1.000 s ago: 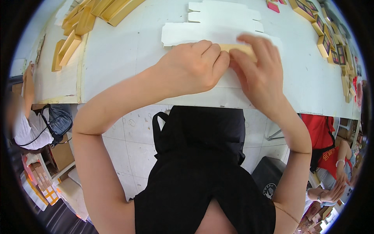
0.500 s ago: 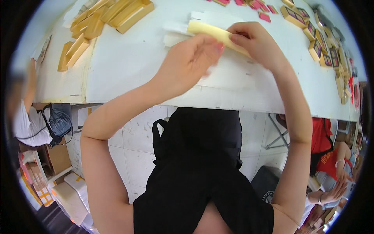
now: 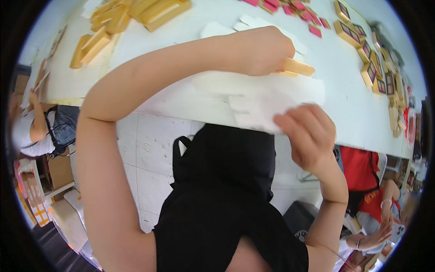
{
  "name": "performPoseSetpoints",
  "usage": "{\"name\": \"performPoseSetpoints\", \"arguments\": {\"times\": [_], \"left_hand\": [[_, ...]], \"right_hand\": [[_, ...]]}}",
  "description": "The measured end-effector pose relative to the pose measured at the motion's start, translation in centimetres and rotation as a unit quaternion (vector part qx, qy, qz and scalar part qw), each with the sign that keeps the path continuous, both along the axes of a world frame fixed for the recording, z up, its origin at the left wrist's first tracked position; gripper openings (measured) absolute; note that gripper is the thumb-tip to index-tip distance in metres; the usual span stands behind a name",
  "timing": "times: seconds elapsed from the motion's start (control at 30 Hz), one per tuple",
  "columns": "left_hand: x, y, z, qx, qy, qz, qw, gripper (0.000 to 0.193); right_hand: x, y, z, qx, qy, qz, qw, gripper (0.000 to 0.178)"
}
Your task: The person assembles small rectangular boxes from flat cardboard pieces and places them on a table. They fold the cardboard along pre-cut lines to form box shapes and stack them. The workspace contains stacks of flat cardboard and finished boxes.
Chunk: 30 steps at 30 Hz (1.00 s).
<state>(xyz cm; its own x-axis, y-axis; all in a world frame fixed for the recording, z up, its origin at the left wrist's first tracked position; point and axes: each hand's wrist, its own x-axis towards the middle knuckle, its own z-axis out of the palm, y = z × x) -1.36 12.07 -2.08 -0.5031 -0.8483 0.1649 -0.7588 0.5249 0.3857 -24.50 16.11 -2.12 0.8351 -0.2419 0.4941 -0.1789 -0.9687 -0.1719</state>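
My left hand (image 3: 267, 49) reaches across the table to the right, its fingers closed round a folded gold cardboard piece (image 3: 300, 68). One end of the piece sticks out past the fist; the rest is hidden by the hand. My right hand (image 3: 312, 136) is nearer the table's front edge, fingers bent and smeared by motion. Its fingertips are beside a flat white cardboard blank (image 3: 253, 109) with slotted flaps, which lies near that edge. Whether they touch it I cannot tell. More flat white cardboard (image 3: 247, 21) lies beyond my left arm.
Gold open boxes (image 3: 161, 13) are piled at the far left. Small pink pieces (image 3: 299, 7) lie scattered at the back. Gold boxes with dark windowed insides (image 3: 369, 72) line the right side. Other people sit at both sides, one in red (image 3: 362, 167).
My left hand has moved right and closed round the gold cardboard. My right hand has let go of it and come down towards the front edge. The view has shifted slightly.
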Motion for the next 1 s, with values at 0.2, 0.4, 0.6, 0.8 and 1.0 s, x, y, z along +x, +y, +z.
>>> {"name": "performPoseSetpoints", "arguments": {"times": [0.2, 0.4, 0.6, 0.8, 1.0], "left_hand": [[-0.6, -0.3, -2.4, -0.114, -0.15, -0.033, 0.982, 0.009], [0.0, -0.9, -5.1, -0.156, -0.083, -0.052, 0.983, 0.016], [-0.3, -0.7, -4.8, -0.137, -0.08, -0.049, 0.986, 0.017], [-0.3, -0.6, -5.1, -0.102, -0.041, -0.029, 0.993, 0.018], [4.7, 0.3, 0.1, -0.071, 0.058, -0.029, 0.995, 0.03]], "right_hand": [[2.5, -2.3, -3.4, 0.116, -0.071, -0.097, 0.986, 0.024], [2.3, 0.0, -5.6, -0.112, -0.007, -0.06, 0.992, 0.034], [2.6, 0.6, -5.2, -0.121, 0.02, -0.107, 0.987, 0.024], [3.6, -4.6, -2.8, 0.227, 0.047, -0.08, 0.969, 0.008], [3.5, -5.5, -2.2, 0.333, 0.089, -0.102, 0.933, 0.01]]}}
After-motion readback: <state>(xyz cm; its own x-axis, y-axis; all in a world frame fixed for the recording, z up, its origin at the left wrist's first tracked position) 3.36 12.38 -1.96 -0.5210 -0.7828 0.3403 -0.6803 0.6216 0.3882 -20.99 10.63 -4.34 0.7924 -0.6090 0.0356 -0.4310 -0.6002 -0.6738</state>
